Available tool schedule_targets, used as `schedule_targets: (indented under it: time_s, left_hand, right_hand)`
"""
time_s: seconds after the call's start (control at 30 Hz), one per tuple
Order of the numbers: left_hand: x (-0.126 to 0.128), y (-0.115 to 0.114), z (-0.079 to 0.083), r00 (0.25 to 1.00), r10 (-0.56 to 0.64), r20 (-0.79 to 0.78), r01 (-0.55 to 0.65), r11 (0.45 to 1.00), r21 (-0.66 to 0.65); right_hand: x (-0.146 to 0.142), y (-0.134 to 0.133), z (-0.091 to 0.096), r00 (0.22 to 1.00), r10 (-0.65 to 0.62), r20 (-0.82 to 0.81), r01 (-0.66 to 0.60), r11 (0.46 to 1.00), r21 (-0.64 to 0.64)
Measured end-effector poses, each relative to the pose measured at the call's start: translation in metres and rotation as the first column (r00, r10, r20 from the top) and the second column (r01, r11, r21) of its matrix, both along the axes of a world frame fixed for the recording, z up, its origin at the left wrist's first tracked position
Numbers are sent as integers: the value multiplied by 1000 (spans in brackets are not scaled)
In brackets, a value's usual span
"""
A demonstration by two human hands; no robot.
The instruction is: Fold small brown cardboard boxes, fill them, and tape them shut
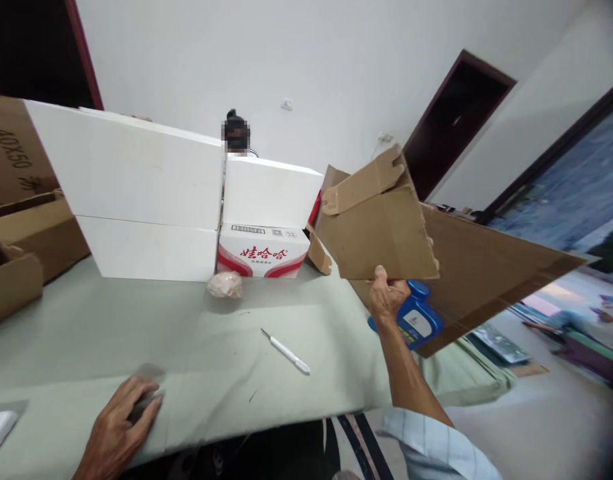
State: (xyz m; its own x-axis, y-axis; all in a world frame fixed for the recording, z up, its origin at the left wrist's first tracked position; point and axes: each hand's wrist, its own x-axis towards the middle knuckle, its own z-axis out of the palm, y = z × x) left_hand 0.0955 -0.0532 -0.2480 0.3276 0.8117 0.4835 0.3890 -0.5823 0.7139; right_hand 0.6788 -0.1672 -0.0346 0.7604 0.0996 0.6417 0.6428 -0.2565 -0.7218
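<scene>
My right hand (386, 299) grips the lower edge of a brown cardboard piece (381, 233) with folded flaps, holding it raised at the right, thumb in front. Just behind that hand is a blue plastic bottle (417, 319) with a white label. At the table's near left, my left hand (117, 421) rests with its fingers curved and a gap between thumb and fingers; I see nothing held in it. A white-handled craft knife (290, 355) lies on the green cloth, between my two hands. Farther back sits a crumpled ball of clear tape or plastic (225, 285).
White boxes (151, 173) and a red-and-white printed carton (263, 252) line the table's (196, 360) far side. Open brown cartons (41, 227) stand left. A large cardboard sheet (481, 267) leans right. A person's head (236, 133) shows behind the boxes.
</scene>
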Motion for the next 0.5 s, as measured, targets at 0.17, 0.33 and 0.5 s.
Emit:
schedule_targets:
  time_s: [0.17, 0.33, 0.5]
  left_hand:
    - [1, -1, -3, 1000, 22, 15, -21, 999, -26]
    - [2, -1, 4, 1000, 14, -15, -13, 997, 78]
    - [3, -2, 8, 999, 20, -31, -15, 986, 165]
  right_hand:
    - [18, 4, 6, 991, -67, 115, 83, 985, -149]
    - [28, 42, -9, 987, 2, 159, 65, 909, -411]
    - [27, 82, -46, 979, 149, 140, -26, 771, -636]
